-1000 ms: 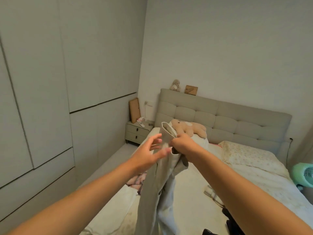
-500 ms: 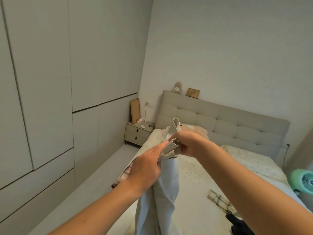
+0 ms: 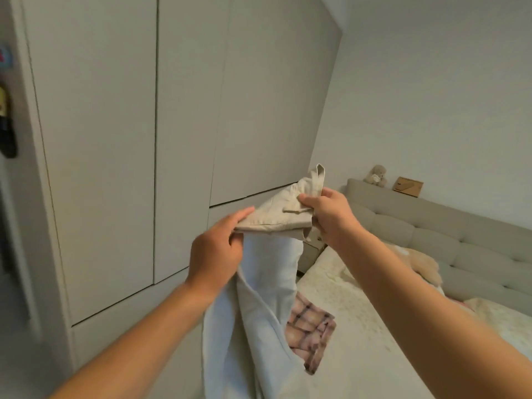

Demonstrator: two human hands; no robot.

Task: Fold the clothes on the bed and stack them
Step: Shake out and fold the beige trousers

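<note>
The view has swung left since a moment ago, so the wardrobe doors [image 3: 184,133] now fill most of it and the bed [image 3: 359,318] sits lower right. The beige trousers [image 3: 267,283] hang in the air over the bed's near edge, their waistband now spread wider between the hands. A plaid garment [image 3: 309,329] lies on the bed behind them. The right hand [image 3: 331,217] grips the waistband, fingers curled round it; the left hand [image 3: 216,251], earlier alongside, now pinches the other end.
</note>
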